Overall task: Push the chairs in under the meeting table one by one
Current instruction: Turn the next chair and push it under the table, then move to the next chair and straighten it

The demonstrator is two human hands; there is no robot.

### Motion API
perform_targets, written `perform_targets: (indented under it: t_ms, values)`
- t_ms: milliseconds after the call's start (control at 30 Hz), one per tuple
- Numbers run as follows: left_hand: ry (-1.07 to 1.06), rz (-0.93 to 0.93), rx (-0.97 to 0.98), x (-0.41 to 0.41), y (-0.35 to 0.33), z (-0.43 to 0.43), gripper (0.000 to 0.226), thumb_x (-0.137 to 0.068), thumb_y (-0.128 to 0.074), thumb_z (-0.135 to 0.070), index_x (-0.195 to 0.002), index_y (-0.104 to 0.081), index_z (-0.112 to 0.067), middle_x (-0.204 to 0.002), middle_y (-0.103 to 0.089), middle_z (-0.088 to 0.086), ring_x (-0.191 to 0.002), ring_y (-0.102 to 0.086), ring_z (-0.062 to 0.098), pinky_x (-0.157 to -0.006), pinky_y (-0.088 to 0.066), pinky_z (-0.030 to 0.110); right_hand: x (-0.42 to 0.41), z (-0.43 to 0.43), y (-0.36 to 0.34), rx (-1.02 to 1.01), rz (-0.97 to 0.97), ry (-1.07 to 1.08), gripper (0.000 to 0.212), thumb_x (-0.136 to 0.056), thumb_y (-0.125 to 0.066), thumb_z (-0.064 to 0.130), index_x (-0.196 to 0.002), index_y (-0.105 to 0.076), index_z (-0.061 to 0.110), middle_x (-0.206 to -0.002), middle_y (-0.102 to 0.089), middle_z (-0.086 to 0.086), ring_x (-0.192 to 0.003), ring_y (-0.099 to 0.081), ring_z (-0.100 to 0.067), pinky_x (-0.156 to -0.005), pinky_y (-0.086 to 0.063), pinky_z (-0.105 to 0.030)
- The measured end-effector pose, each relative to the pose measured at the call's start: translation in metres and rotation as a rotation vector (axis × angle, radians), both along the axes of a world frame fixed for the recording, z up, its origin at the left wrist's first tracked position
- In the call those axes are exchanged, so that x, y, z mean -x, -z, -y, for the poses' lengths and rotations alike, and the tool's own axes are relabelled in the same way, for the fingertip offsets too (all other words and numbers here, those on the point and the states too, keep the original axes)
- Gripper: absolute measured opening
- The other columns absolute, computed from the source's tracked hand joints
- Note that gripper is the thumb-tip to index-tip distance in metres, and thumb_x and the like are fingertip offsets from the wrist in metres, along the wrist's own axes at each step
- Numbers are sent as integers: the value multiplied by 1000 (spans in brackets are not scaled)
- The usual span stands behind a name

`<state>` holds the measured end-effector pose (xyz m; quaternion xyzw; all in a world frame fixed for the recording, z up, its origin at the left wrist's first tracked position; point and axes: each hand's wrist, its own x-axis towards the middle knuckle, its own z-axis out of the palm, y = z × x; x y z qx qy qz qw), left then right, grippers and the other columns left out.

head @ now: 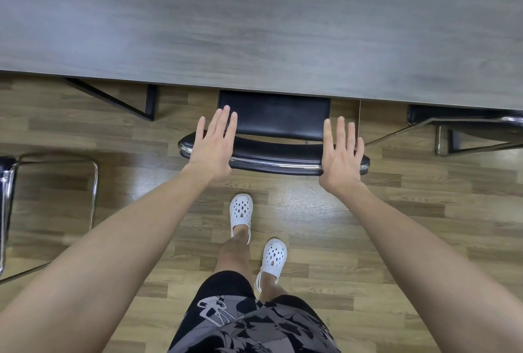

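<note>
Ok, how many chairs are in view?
3. Middle chair, left hand and right hand at its backrest, seat partly under the table. Right chair at the frame edge, partly under. Left chair at the opposite edge, clear of the table. Others may be out of view.

Open floor (147, 211) lies behind the middle chair (277, 151), occupied only by the person's two white shoes (240, 211). The desk (254, 27) overhangs the front of the seat (274, 114); the seat's rear and the backrest (283, 164) stand outside the desk edge. At left, a black desk leg (150, 103) stands near the seat, and bare floor separates it from the left chair (7, 182). At right, a narrow floor gap, crossed by a slanting chrome rail (396, 133), separates the seat from the right chair (464, 123), which is partly under the desk. The left hand (210, 151) and right hand (341, 163) cover the backrest's two ends, fingers (219, 123) straight; the span between them is free.
</note>
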<state>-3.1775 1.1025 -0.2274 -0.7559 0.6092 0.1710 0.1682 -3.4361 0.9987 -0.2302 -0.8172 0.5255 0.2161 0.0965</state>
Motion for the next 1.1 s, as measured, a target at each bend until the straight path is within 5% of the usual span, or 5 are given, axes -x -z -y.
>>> perform_targets:
  t_ms: [500, 833, 1100]
  values:
    - [-5, 12, 62, -18, -2, 50, 119, -72, -72, -16, -153, 16, -11, -162, 17, 11, -150, 13, 27, -119, 3, 51, -19, 54, 3, 62, 62, -12, 124, -66, -69, -1, -152, 18, 18, -161, 16, -15, -147, 14, -38, -118, -2, -52]
    - [-8, 29, 60, -30, 0, 84, 137, -67, -84, -50, -152, 16, -10, -162, 16, 11, -151, 11, 27, -118, 1, 53, -30, 89, 6, 91, 79, -21, 124, -65, -71, 3, -153, 14, 18, -161, 11, -17, -148, 11, -39, -118, 0, -51]
    - [-25, 34, 48, -39, 0, 109, 137, -67, -83, -52, -152, 19, -19, -161, 19, 11, -150, 13, 27, -118, 2, 54, -40, 115, 9, 82, 74, -26, 127, -62, -75, 4, -153, 12, 20, -162, 6, -14, -149, 8, -36, -118, -1, -51]
